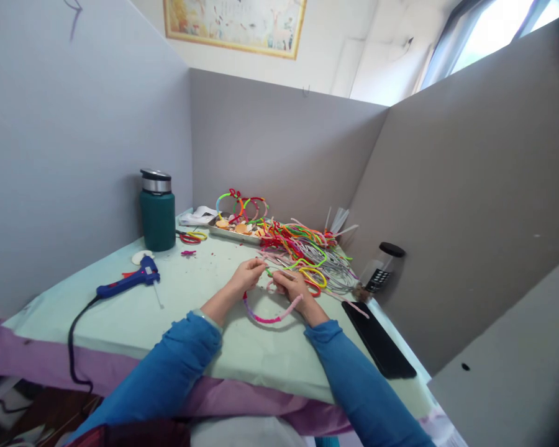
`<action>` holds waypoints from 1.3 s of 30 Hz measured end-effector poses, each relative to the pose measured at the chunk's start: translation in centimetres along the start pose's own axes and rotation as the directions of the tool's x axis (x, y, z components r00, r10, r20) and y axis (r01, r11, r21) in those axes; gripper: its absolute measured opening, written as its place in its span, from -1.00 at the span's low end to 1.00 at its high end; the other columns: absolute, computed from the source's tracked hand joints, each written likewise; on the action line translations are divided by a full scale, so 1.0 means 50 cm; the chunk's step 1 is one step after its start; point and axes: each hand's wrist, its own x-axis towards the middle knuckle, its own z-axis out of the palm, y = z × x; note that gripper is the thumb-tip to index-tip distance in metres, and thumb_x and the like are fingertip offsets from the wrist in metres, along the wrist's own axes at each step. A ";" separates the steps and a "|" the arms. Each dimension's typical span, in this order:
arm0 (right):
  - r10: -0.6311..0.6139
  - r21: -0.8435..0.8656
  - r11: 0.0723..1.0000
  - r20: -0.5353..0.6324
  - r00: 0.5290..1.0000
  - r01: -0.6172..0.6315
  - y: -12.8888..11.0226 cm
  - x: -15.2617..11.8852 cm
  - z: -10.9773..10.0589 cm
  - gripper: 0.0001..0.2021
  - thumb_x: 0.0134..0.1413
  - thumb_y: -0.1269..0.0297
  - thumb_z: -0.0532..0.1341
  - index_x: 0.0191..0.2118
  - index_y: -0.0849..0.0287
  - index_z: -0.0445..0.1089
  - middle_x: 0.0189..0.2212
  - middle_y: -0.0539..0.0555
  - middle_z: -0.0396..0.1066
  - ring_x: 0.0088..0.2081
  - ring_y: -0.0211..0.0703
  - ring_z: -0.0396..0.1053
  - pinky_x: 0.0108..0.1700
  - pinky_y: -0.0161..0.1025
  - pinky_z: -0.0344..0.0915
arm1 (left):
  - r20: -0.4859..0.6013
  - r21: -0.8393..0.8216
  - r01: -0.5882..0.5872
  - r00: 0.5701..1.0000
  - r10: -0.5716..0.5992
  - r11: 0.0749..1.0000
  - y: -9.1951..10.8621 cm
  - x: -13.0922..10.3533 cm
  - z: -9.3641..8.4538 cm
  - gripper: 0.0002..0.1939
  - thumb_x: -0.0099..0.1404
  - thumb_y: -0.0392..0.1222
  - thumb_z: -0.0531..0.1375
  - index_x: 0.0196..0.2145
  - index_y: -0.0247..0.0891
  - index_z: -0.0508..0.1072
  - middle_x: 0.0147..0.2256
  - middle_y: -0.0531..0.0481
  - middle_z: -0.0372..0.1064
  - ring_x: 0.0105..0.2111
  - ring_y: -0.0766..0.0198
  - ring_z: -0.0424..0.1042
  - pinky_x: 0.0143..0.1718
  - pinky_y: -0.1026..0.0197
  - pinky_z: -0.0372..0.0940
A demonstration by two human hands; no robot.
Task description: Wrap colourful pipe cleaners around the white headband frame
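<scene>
A hoop wrapped in pink, magenta and purple pipe cleaner hangs just above the table between my hands. My left hand is closed in a pinch near the hoop's upper left part. Close beside it, my right hand is closed too, with bent fingers at a short green pipe cleaner that shows between the fingertips. The fingers partly hide how the green piece meets the hoop. Near my right hand lie scissors with yellow and red handles.
A heap of colourful pipe cleaners lies behind my hands, beside a metal tray with finished hoops. On the left are a blue glue gun, a green bottle and more scissors. A black phone-like slab lies right.
</scene>
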 end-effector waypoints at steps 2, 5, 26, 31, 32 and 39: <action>0.011 0.020 1.000 0.015 1.000 -0.011 0.006 0.001 -0.001 -0.68 -0.03 0.03 0.29 -0.53 0.20 0.38 -0.67 -0.07 0.14 -0.59 -0.32 0.06 -0.54 -0.32 0.00 | -0.028 0.069 -0.031 0.999 0.033 0.997 -0.004 0.003 0.000 -0.78 0.12 -0.05 0.18 -0.40 -0.26 0.29 -0.71 0.26 -0.04 -0.71 0.47 -0.10 -0.68 0.37 -0.18; 0.011 0.062 0.998 0.008 1.000 -0.011 0.012 0.004 -0.003 -0.68 -0.04 0.03 0.30 -0.54 0.19 0.36 -0.66 -0.07 0.12 -0.58 -0.31 0.06 -0.53 -0.31 -0.01 | -0.029 0.198 -0.119 0.991 0.127 0.973 -0.012 0.008 -0.002 -0.84 0.14 -0.11 0.14 -0.40 -0.28 0.35 -0.67 0.19 0.10 -0.65 0.43 0.05 -0.61 0.37 -0.01; 0.078 0.223 0.969 0.152 0.985 -0.111 0.013 0.009 -0.005 -0.65 -0.06 0.00 0.30 -0.31 0.23 0.50 -0.58 -0.03 0.28 -0.59 -0.36 0.12 -0.55 -0.36 0.01 | 0.143 0.468 -0.315 0.949 0.281 0.825 -0.025 0.019 -0.014 -0.73 0.21 -0.11 0.07 -0.47 -0.30 0.48 -0.47 0.02 0.39 -0.37 0.27 0.32 -0.25 0.29 0.20; 0.118 0.215 0.966 0.141 0.983 -0.147 0.000 0.001 -0.009 -0.67 -0.12 0.07 0.34 -0.29 0.22 0.52 -0.50 0.04 0.38 -0.54 -0.31 0.20 -0.51 -0.35 0.10 | 0.099 0.428 -0.274 0.962 0.256 0.861 -0.023 0.020 -0.014 -0.70 0.19 -0.05 0.08 -0.54 -0.30 0.40 -0.58 0.08 0.24 -0.47 0.32 0.19 -0.40 0.32 0.12; 0.110 0.205 0.969 0.144 0.983 -0.139 -0.003 0.000 -0.010 -0.69 -0.15 0.10 0.35 -0.28 0.21 0.52 -0.48 0.05 0.40 -0.53 -0.30 0.21 -0.50 -0.34 0.12 | 0.083 0.426 -0.263 0.964 0.252 0.866 -0.022 0.020 -0.014 -0.69 0.19 -0.05 0.07 -0.54 -0.31 0.40 -0.60 0.09 0.19 -0.50 0.33 0.15 -0.44 0.32 0.09; 0.090 0.033 0.995 -0.017 0.996 -0.090 0.002 0.005 -0.007 -0.81 -0.21 0.22 0.32 -0.40 0.19 0.51 -0.52 0.01 0.42 -0.54 -0.29 0.25 -0.48 -0.34 0.17 | -0.020 0.367 -0.047 0.998 0.059 0.929 -0.019 0.015 -0.014 -0.54 0.19 0.14 0.08 -0.40 -0.35 0.49 -0.71 0.19 -0.06 -0.66 0.41 -0.05 -0.62 0.32 -0.14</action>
